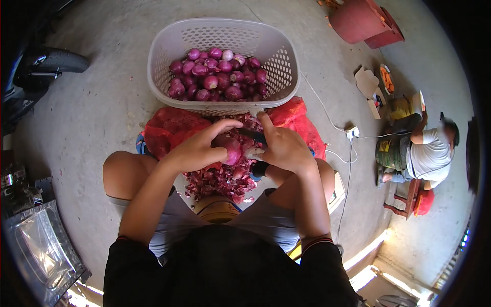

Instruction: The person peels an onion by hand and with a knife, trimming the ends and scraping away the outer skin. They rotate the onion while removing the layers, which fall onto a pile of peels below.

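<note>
My left hand (pixel 197 148) grips a red onion (pixel 231 148) between my knees. My right hand (pixel 284 146) holds a dark knife (pixel 252 135) with its blade laid against the onion's top. Below the hands lies a heap of purple onion peels (pixel 220 179) on the floor. In front of me stands a white plastic basket (pixel 169 46) holding several peeled red onions (pixel 217 77). A red mesh sack (pixel 169 128) is spread on the floor between the basket and my legs.
Another person (pixel 424 153) sits on a low stool at the right, near a white power strip (pixel 352 133) with its cable. A red container (pixel 360 20) stands at the back right, a tyre (pixel 59 61) at the left, a clear plastic box (pixel 41 245) near my left side.
</note>
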Available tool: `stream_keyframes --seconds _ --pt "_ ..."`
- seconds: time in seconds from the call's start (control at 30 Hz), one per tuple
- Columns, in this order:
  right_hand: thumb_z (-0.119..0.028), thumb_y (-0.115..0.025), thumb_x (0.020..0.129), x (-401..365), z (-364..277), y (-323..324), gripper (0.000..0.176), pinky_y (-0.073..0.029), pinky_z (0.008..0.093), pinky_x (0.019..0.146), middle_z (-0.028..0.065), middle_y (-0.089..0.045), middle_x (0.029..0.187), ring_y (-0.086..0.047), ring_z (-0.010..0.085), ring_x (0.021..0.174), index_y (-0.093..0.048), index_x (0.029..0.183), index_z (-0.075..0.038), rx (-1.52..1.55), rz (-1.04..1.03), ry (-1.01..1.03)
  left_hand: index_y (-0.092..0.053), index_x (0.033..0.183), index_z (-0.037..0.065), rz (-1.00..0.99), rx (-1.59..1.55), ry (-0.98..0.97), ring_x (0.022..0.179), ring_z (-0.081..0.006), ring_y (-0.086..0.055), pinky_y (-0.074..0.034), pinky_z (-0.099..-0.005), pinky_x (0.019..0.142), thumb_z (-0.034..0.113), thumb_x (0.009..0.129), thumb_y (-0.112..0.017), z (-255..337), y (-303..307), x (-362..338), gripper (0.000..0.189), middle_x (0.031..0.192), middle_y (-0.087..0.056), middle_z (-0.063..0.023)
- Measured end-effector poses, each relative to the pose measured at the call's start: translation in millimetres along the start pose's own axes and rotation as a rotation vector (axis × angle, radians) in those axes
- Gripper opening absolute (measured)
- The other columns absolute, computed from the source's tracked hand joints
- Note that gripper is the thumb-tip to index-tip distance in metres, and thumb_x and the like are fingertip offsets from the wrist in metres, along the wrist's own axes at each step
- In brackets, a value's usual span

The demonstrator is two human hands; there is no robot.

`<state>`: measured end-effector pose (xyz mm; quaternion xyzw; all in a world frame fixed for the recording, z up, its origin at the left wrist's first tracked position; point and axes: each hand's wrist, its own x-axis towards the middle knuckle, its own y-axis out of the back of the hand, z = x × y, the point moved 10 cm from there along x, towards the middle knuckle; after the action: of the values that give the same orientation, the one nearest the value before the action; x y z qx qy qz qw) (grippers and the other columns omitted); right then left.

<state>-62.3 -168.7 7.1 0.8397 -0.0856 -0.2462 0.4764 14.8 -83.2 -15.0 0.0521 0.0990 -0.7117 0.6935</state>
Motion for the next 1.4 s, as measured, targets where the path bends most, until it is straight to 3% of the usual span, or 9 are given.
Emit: stream_keyframes --seconds 0.17,0.27,0.4,0.5,0.63,0.97,1.07,1.2,1.4 --pt "-0.023 -0.069 0.071 -2 12 2 0.063 -0.047 0.0467 0.060 0.0211 -0.062 0.071 -0.062 0.0380 0.072 -0.039 0.122 -0.002 0.038 0.052 -0.034 -0.039 0.131 0.002 0.109 -0.007 0.050 0.117 -0.0179 -0.044 -0.036 -0.0304 0.098 0.003 0.065 -0.051 -6 15 0 0.067 0.129 -0.045 -0.0103" --pt "-0.017 -0.064 0.073 -3 15 6 0.057 -0.047 0.0472 0.061 0.0225 -0.062 0.072 -0.062 0.0388 0.073 -0.039 0.122 -0.002 0.068 0.103 0.014 -0.042 0.127 0.002 0.137 -0.215 0.067 0.115 -0.0175 -0.045 -0.037 -0.0302 0.098 0.003 0.064 -0.052 -10 20 1 0.063 0.126 -0.046 -0.0095" --pt "-0.007 -0.058 0.071 -7 9 33 0.060 -0.045 0.0466 0.062 0.0230 -0.061 0.076 -0.061 0.0402 0.074 -0.036 0.127 -0.003 0.265 0.267 0.121 -0.045 0.119 0.004 0.323 -0.307 -0.142 0.114 -0.0171 -0.047 -0.038 -0.0311 0.097 -0.002 0.059 -0.054 7 35 -4 0.061 0.124 -0.047 -0.0101" --pt "-0.005 -0.058 0.071 -9 -3 29 0.062 -0.046 0.0436 0.063 0.0219 -0.060 0.081 -0.061 0.0401 0.076 -0.035 0.128 -0.004 0.503 0.272 0.257 -0.043 0.122 0.006 0.337 -0.327 -0.346 0.112 -0.0144 -0.045 -0.040 -0.0287 0.093 -0.008 0.067 -0.060 20 41 -8 0.059 0.120 -0.045 -0.0067" --pt "-0.003 -0.060 0.067 -9 -18 22 0.067 -0.047 0.0424 0.064 0.0194 -0.061 0.083 -0.061 0.0400 0.076 -0.034 0.129 -0.004 0.478 0.265 0.303 -0.042 0.122 0.006 0.377 -0.304 -0.437 0.114 -0.0150 -0.043 -0.038 -0.0290 0.095 -0.010 0.066 -0.065 30 42 -13 0.063 0.125 -0.043 -0.0081" --pt "-0.002 -0.065 0.068 -4 -33 19 0.053 -0.048 0.0417 0.064 0.0191 -0.060 0.090 -0.062 0.0385 0.078 -0.042 0.116 -0.005 0.525 0.457 0.469 -0.043 0.120 0.005 0.462 -0.156 -0.680 0.119 -0.0184 -0.042 -0.037 -0.0319 0.097 -0.009 0.064 -0.069 51 44 -25 0.064 0.129 -0.041 -0.0119" --pt "-0.002 -0.064 0.075 -5 -36 23 0.045 -0.049 0.0352 0.069 0.0162 -0.061 0.093 -0.065 0.0297 0.080 -0.043 0.115 -0.005 0.605 0.524 0.536 -0.043 0.120 0.006 0.476 -0.174 -0.691 0.119 -0.0196 -0.042 -0.037 -0.0331 0.098 -0.008 0.064 -0.070 50 43 -26 0.064 0.129 -0.040 -0.0126" --pt "-0.004 -0.060 0.084 -7 -30 33 0.038 -0.045 0.0276 0.077 0.0098 -0.062 0.092 -0.059 0.0131 0.086 -0.040 0.117 -0.003 0.993 0.556 0.454 -0.041 0.120 0.006 0.476 -0.266 -0.685 0.119 -0.0201 -0.042 -0.037 -0.0338 0.099 -0.005 0.065 -0.072 47 44 -26 0.064 0.129 -0.040 -0.0132" --pt "-0.012 -0.066 0.080 -9 -27 15 0.053 -0.047 0.0327 0.061 0.0125 -0.062 0.077 -0.064 0.0267 0.070 -0.031 0.119 -0.003 0.612 0.457 0.437 -0.039 0.121 0.006 0.505 -0.277 -0.667 0.119 -0.0202 -0.042 -0.036 -0.0347 0.100 -0.002 0.067 -0.074 46 46 -28 0.065 0.129 -0.039 -0.0136"
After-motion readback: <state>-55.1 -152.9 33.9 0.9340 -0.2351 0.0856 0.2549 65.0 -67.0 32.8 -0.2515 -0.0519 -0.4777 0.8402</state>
